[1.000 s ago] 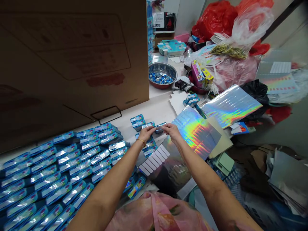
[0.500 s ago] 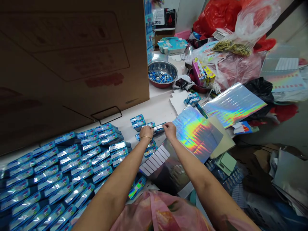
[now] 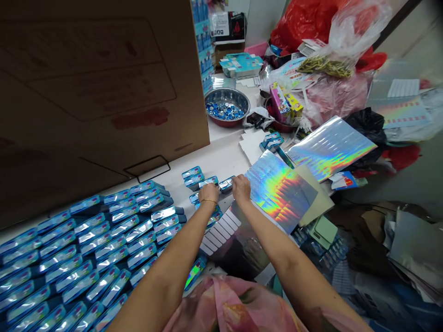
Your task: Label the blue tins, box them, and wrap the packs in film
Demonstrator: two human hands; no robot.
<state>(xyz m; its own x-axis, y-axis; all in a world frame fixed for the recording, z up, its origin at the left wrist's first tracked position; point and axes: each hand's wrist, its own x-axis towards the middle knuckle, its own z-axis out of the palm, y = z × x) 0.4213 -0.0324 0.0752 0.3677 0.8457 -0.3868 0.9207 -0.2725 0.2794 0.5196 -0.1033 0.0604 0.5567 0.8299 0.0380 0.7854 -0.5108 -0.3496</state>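
Between my hands is a small blue box (image 3: pixel 226 184) with a shiny silver top. My right hand (image 3: pixel 241 189) closes its fingers on the box's right end. At the left end, the curled fingers of my left hand (image 3: pixel 209 192) pinch the near corner; their tips are partly hidden. Just behind my left hand stand more blue boxes (image 3: pixel 192 174) of the same kind, and others are partly covered by it. Below my hands lies a sheet of white label strips (image 3: pixel 221 233). Shiny rainbow-coloured sheets (image 3: pixel 277 189) rest beside my right hand.
Rows of blue boxes (image 3: pixel 100 235) fill the left side. A large cardboard carton (image 3: pixel 104 92) stands behind them. Farther back is a metal bowl (image 3: pixel 227 121) of small blue and silver pieces. Plastic bags (image 3: pixel 311 23) and a second shiny sheet (image 3: pixel 332 147) lie to the right.
The view has shifted slightly, so the surroundings sit farther left. My right-hand fingers have folded more around the box's end. The box stays between my hands.
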